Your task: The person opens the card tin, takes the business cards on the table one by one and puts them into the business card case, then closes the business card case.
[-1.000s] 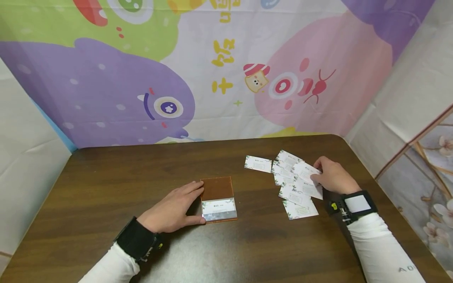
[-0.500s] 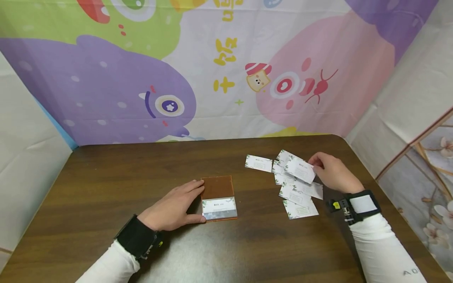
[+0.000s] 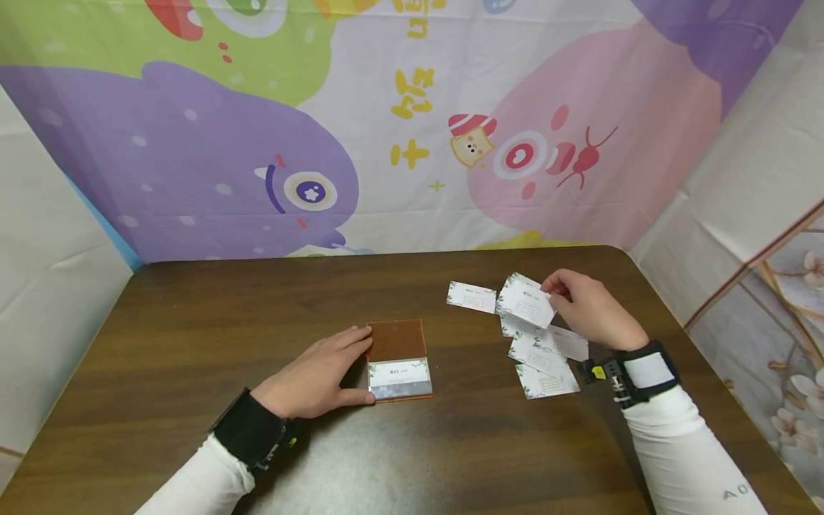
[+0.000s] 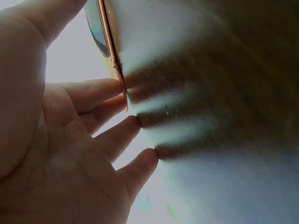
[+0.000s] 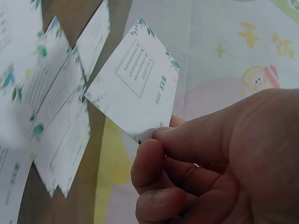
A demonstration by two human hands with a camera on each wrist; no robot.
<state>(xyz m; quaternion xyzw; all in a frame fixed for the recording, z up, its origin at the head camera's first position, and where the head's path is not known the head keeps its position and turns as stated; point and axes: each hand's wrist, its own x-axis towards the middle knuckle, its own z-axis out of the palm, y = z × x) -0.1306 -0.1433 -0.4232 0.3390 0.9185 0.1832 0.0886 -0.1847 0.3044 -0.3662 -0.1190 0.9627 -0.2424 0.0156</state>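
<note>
My right hand (image 3: 592,307) pinches one white business card (image 5: 135,79) by its corner between thumb and curled fingers. The card has green leaf prints and a small text box, and in the head view it overlaps the spread of cards beneath it. My left hand (image 3: 312,375) lies with fingers extended along the left edge of a brown card holder (image 3: 395,342). A card (image 3: 399,372) sits in the holder's lower clear pocket. In the left wrist view, two fingertips touch the holder's edge (image 4: 112,56) while other fingertips rest on the table.
Several overlapping business cards (image 3: 547,381) lie on the right of the dark wooden table (image 3: 225,307). A single card (image 3: 471,296) lies at their left. A cartoon-print cloth (image 3: 412,214) hangs behind the table, and pale cloth (image 3: 727,207) stands at the right side.
My right hand has lifted a card off the spread and carried it leftward over the other cards. The left hand stays at the card holder.
</note>
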